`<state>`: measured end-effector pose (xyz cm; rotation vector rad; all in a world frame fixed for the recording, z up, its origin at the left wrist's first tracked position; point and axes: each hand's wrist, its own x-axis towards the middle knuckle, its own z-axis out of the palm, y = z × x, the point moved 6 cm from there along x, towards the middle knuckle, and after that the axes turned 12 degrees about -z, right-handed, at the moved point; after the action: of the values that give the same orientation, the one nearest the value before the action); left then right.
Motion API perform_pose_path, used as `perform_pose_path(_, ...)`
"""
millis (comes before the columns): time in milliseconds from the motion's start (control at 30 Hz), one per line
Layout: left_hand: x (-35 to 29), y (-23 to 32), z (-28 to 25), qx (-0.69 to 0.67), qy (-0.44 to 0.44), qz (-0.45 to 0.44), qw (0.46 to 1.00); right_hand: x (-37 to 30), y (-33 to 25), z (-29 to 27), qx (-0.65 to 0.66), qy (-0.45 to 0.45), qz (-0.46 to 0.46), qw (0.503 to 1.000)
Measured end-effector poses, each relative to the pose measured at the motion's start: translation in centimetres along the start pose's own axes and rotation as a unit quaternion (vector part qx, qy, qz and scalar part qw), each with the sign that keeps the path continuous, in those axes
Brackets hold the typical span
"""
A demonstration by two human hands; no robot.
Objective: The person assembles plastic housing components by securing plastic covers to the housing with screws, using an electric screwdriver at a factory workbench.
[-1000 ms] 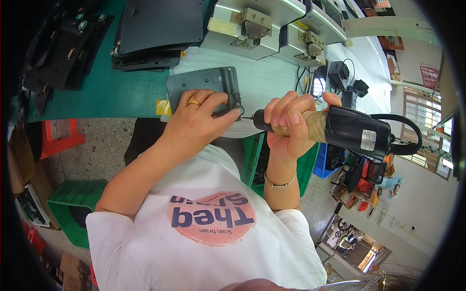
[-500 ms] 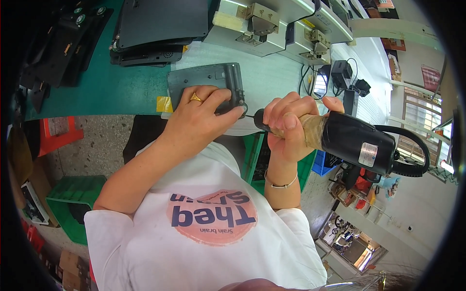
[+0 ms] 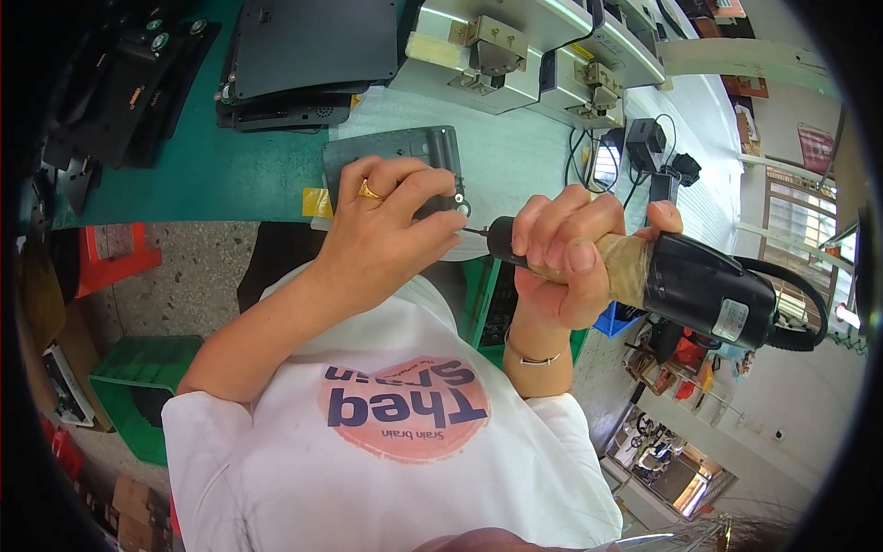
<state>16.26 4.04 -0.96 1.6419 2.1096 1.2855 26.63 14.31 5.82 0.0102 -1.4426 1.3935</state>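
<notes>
My right hand [image 3: 575,258] is wrapped around the tape-covered grip of a black electric screwdriver [image 3: 708,290], held almost level with its cord end to the right. Its thin bit points left, toward the fingertips of my left hand [image 3: 391,221]. That hand is closed over the near edge of a dark grey metal panel [image 3: 395,143] on the table, fingers curled, thumb and forefinger drawn together near the bit's tip. What they pinch, if anything, is too small to make out. Small round fittings show along the panel's right side.
A stack of black panels [image 3: 313,51] stands behind on the green mat [image 3: 212,179], with more dark parts [image 3: 124,92] farther left. Grey metal boxes with latches [image 3: 487,55] are at the back. Cables and a black adapter [image 3: 647,138] lie right. Green crates [image 3: 143,368] stand below.
My right hand and the screwdriver have shifted right and slightly down, drawing the bit back from the panel. My left thumb and forefinger have moved toward the panel's near edge.
</notes>
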Motion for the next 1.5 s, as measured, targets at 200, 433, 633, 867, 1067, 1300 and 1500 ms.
perform_pose_path(200, 0.1, -0.1, -0.2, -0.038, 0.044, 0.004, 0.998, 0.5, -0.7, 0.9, 0.022, -0.043, -0.018, 0.999)
perform_pose_path(433, -0.1, -0.5, 0.1, -0.069, 0.023, -0.019, 0.997, 0.5, -0.9, 0.8, 0.031, -0.033, -0.017, 0.999)
perform_pose_path(633, -0.2, -0.5, 0.2, -0.079, 0.019, -0.016, 0.997, 0.4, -1.0, 0.9, 0.032, -0.029, -0.010, 0.999)
perform_pose_path(867, -0.4, -0.2, 0.5, -0.093, 0.013, -0.002, 0.996, 0.5, -1.0, 1.2, -0.001, -0.068, 0.008, 0.998)
perform_pose_path(1067, -0.1, -0.6, 0.7, -0.015, -0.015, -0.052, 0.998, -0.1, 0.4, -0.3, -0.006, 0.014, 0.015, 1.000)
perform_pose_path(1300, -0.5, -1.0, 1.5, 0.048, -0.030, -0.031, 0.998, -0.7, 1.7, -1.7, -0.042, 0.031, 0.014, 0.999)
perform_pose_path(1500, -0.5, -1.0, 1.7, 0.064, -0.025, -0.026, 0.997, -0.8, 1.9, -1.7, -0.044, 0.028, 0.012, 0.999)
